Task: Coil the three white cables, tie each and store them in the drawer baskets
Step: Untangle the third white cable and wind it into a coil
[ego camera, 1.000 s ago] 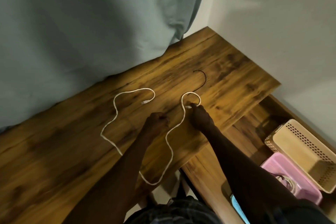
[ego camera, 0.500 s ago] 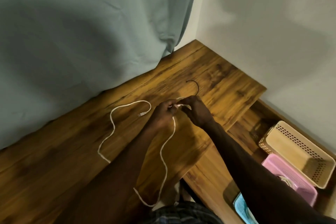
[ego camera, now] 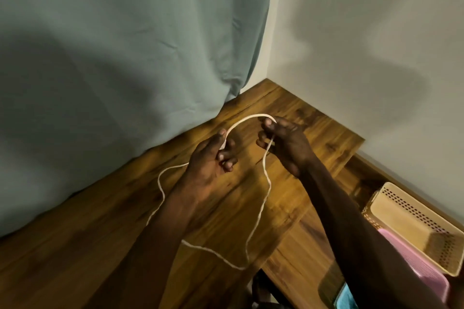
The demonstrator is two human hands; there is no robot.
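Slack loop: our white cable droops at 6 o'clock, its lowest bend hanging past the near edge of the counter.
Left hand: we hold it raised above the counter, thumb and fingers pinched closed on one part of the cable.
Right hand: at 1 o'clock from the left, thumb and fingers closed on the cable; a short arc spans between our hands.
Baskets: at 4 o'clock, beige basket farthest, pink basket nearer, a blue basket at the frame's bottom.
Beyond: a grey-green curtain at 11 o'clock, meeting the counter's back.
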